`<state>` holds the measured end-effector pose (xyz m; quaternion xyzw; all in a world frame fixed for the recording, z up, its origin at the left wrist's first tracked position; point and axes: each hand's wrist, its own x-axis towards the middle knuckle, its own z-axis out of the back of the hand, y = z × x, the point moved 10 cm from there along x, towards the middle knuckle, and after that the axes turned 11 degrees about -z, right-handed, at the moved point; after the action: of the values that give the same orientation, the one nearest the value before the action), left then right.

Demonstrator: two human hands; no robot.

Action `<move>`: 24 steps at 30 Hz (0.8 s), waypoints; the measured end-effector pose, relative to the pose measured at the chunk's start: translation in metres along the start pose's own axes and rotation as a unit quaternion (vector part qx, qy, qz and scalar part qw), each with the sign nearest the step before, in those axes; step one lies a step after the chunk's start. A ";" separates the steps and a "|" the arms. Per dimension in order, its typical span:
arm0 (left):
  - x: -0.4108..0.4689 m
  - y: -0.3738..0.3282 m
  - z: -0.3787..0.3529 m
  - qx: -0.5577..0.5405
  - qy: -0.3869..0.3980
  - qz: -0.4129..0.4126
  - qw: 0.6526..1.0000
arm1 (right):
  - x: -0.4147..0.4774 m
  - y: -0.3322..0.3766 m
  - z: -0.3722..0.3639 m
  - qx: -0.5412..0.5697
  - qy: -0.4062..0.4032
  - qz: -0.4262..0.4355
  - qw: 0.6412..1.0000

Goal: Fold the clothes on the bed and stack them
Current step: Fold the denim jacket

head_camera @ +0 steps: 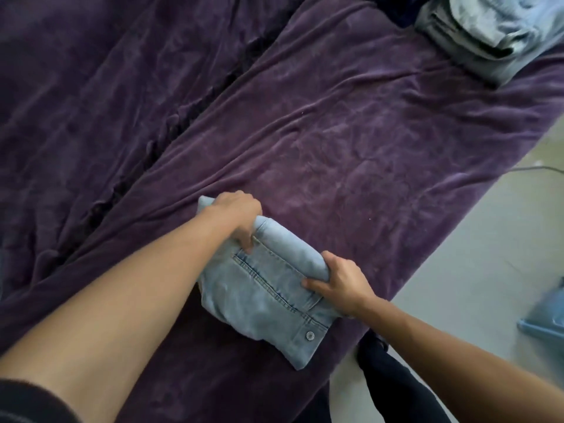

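Note:
A folded pair of light blue jeans lies on the purple bed cover, near the bed's front edge. My left hand grips the far folded end of the jeans, thumb on top and fingers curled under. My right hand grips the right side of the same fold, thumb pressing on the denim. A metal button shows at the jeans' near corner. At the far right of the bed sits a stack of folded clothes in grey and pale blue.
A dark crease runs diagonally across the cover to the left of the jeans. Pale floor lies beyond the bed's right edge, with a blue plastic object on it and a thin cable farther back.

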<state>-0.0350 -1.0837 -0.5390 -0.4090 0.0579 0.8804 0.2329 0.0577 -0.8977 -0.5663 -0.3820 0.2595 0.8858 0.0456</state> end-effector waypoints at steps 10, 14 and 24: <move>-0.043 -0.052 0.121 -0.052 -0.056 0.003 0.997 | -0.052 0.002 0.148 -0.050 -0.109 0.105 0.987; -0.008 -0.099 0.222 -0.006 -0.117 -0.019 0.993 | -0.044 -0.033 0.262 -0.041 -0.177 0.102 0.978; 0.093 -0.204 0.455 0.024 -0.187 -0.026 0.982 | -0.015 -0.124 0.516 -0.023 -0.276 0.097 0.956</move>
<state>-0.3090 -0.7366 -0.2911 -0.2330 0.0237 0.9332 0.2725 -0.2346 -0.5339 -0.3128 -0.0964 0.2523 0.9626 0.0211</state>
